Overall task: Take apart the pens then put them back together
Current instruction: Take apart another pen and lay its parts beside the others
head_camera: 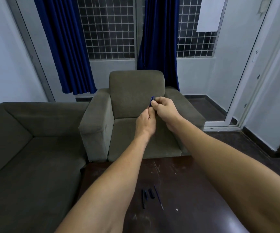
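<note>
Both arms are stretched out in front of me, high above the dark table. My right hand pinches the upper end of a dark blue pen. My left hand is closed on the pen's lower end, which its fingers hide. On the table below lie loose pen parts: a long dark barrel, a short dark cap and a thin blue refill with a pale tip.
A grey armchair stands just beyond the table's far edge. A grey sofa fills the left side. Blue curtains and a barred window are behind, and a white door frame is at the right.
</note>
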